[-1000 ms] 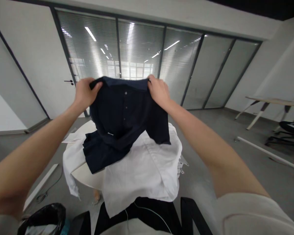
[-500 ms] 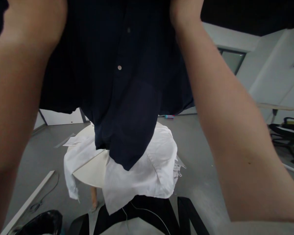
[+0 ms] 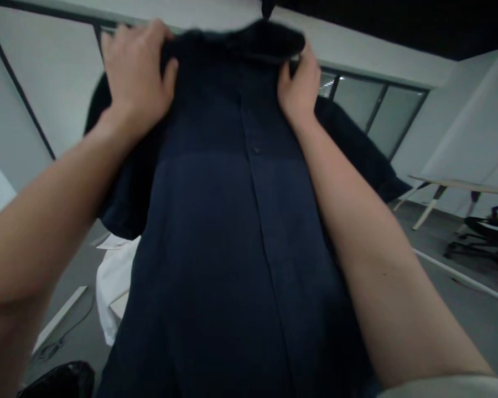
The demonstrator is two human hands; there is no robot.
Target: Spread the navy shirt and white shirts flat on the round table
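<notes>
A dark navy short-sleeved button-up shirt (image 3: 216, 221) hangs spread out in front of me, collar at the top and hem below the view. My left hand (image 3: 135, 69) is closed on its shoulder beside the collar, thumb on the front of the cloth. On the other side of the collar, my right hand (image 3: 299, 83) grips the opposite shoulder the same way. Both sleeves droop outward past my wrists. Behind the shirt, part of a white garment (image 3: 112, 282) drapes over a table edge; the shirt hides most of it.
A black bin bag (image 3: 62, 381) stands at the lower left, near a white strip (image 3: 60, 318) and a cable on the floor. To the right are a wooden-topped table (image 3: 460, 184) and a black office chair (image 3: 489, 232). Windows line the far wall.
Both hands have come down into view with the shirt. The shirt now fills the middle and covers most of the white clothing and table that showed beneath it before.
</notes>
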